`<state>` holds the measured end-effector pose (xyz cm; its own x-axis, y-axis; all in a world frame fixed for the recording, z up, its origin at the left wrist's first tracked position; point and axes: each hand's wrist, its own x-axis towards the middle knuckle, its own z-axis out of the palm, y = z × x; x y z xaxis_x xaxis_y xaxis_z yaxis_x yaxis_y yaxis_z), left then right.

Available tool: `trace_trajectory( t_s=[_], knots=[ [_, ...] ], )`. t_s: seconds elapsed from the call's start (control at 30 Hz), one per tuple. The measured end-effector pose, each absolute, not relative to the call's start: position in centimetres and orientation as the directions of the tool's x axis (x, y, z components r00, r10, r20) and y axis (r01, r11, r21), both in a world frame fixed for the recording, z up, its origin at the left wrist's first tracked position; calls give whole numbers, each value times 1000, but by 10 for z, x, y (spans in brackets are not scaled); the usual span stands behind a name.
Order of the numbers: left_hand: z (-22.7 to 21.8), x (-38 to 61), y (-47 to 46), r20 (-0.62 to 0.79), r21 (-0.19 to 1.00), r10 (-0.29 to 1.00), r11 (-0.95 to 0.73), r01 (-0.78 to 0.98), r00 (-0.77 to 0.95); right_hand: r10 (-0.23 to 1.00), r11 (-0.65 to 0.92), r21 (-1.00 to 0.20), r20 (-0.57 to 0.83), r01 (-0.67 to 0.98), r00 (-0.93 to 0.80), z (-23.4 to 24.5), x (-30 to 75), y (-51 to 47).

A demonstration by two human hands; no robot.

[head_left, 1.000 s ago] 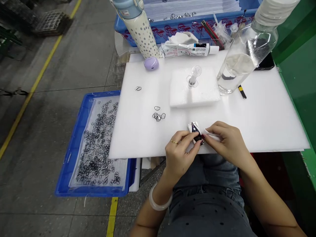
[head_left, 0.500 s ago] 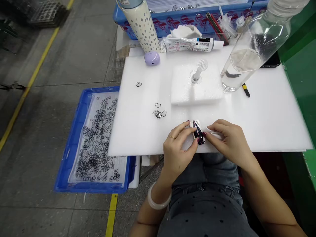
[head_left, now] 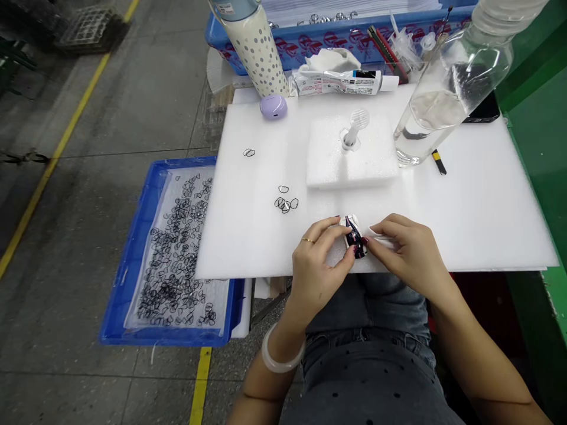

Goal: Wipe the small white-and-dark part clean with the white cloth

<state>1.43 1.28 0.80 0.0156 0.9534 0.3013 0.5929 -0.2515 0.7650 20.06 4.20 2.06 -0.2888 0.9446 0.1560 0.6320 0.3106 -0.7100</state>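
Left hand (head_left: pixel 312 262): grip closed on small glossy black-and-white piece (head_left: pixel 357 243), near edge of white foam-topped counter (head_left: pixel 478 230); fingers cover part, exact shape unclear.
Right hand (head_left: pixel 410 254): grip pinched on thin white strip (head_left: pixel 384 241), 3 o'clock of piece; material unclear, partly hidden by fingers.
12 o'clock: white foam block (head_left: pixel 349 168).
1 o'clock: clear bottle (head_left: pixel 436 115), top cut off; hides part of flat black slab (head_left: pixel 487 111).
10 o'clock: thin black rings (head_left: pixel 283 211), overlapping, count unclear.
9 o'clock: blue plastic tray (head_left: pixel 133 251), right side under counter.
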Motion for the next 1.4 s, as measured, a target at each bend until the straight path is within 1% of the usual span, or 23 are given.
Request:
trace_trajectory(
  t_s=[0.07, 0.1, 0.17, 0.2, 0.23, 0.33, 0.43, 0.53, 0.63, 0.7, 0.83, 0.9, 0.97, 1.03, 1.13, 1.2, 1.4],
  knots=[
    [11, 5, 19, 268, 761, 954, -294, 579, 132, 938, 342, -713, 221, 612, -267, 20, 201, 39],
    [13, 0, 23, 254, 751, 940, -340, 566, 229, 934, 358, -715, 259, 600, -248, 19, 202, 37],
    [14, -7, 32, 229, 722, 872, -451, 525, 433, 920, 387, -712, 340, 586, -195, 17, 204, 31],
    [14, -9, 36, 222, 709, 839, -489, 508, 498, 909, 403, -701, 381, 588, -169, 15, 205, 28],
    [14, -10, 40, 223, 701, 824, -507, 502, 521, 894, 421, -683, 422, 597, -148, 13, 205, 24],
    [10, -6, 43, 261, 695, 858, -485, 531, 443, 833, 495, -590, 531, 639, -156, 6, 206, 16],
    [6, -1, 40, 296, 696, 880, -464, 548, 370, 762, 584, -471, 599, 661, -246, 1, 207, 13],
    [5, -1, 38, 294, 706, 885, -456, 542, 361, 718, 637, -382, 610, 669, -335, -2, 206, 11],
    [6, -3, 38, 286, 717, 885, -452, 531, 367, 709, 635, -321, 604, 702, -365, -3, 203, 10],
    [6, -4, 38, 283, 720, 885, -450, 529, 369, 744, 579, -319, 584, 750, -326, -2, 200, 12],
    [6, -4, 39, 284, 714, 885, -452, 535, 369, 876, 409, -399, 424, 821, -230, 9, 202, 30],
    [6, -4, 39, 286, 718, 884, -454, 527, 370, 893, 355, -376, 407, 856, -192, 17, 209, 40],
    [6, -4, 39, 288, 726, 882, -455, 515, 374, 885, 312, -308, 439, 899, -157, 24, 217, 43],
    [5, -5, 39, 294, 728, 880, -460, 508, 374, 864, 332, -280, 473, 901, -171, 28, 220, 37],
    [5, -5, 38, 294, 722, 882, -458, 519, 369, 817, 468, -321, 513, 823, -265, 24, 216, 19],
    [5, -4, 38, 286, 723, 888, -447, 527, 361, 800, 522, -343, 513, 781, -310, 17, 210, 9],
    [9, -2, 37, 276, 715, 897, -432, 549, 346, 821, 517, -424, 492, 744, -290, 6, 202, 4]
  ],
)
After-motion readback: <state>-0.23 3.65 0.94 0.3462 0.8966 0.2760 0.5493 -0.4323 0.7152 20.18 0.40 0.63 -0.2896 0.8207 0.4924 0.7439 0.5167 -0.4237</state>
